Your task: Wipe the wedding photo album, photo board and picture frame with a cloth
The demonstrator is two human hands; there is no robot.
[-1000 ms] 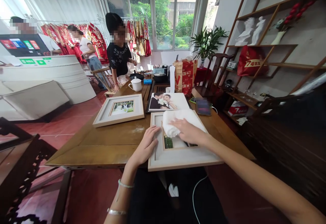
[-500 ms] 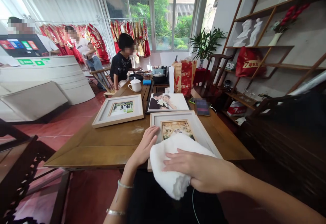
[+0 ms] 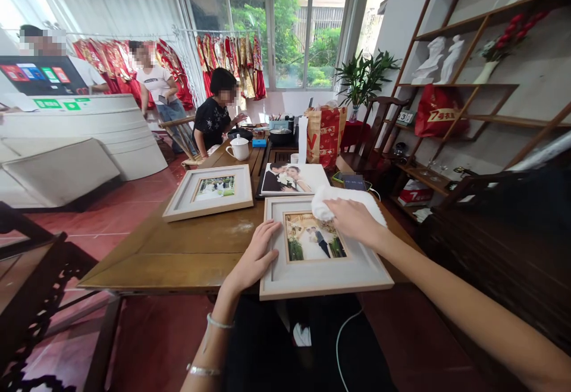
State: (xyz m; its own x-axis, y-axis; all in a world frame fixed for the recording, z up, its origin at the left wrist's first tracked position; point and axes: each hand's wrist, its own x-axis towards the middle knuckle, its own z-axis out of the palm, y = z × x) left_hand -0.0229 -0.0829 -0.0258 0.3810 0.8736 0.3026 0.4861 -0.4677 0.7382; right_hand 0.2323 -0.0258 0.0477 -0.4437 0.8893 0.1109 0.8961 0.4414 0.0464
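Observation:
A picture frame (image 3: 372, 273) with a pale wooden border and a small wedding photo (image 3: 314, 238) lies at the table's near edge. On its left side rests my left hand (image 3: 259, 250), fingers stretched out flat over the border and thumb apart. My right hand (image 3: 354, 220) is closed on a white cloth (image 3: 327, 200), pressing it against the frame's upper right corner. Part of the cloth bulges past that corner and hides it. The photo inside the frame is mostly uncovered.
A second framed photo (image 3: 209, 193) lies to the left. Beyond are a large couple print (image 3: 292, 179), a phone (image 3: 354, 182), a lidded white mug (image 3: 239, 148) and a red paper bag (image 3: 325, 136). A person in black (image 3: 213, 115) sits at the far left side.
My right hand has moved the cloth from the frame's lower middle up to its far right corner, uncovering the photo. My left hand stays on the left border.

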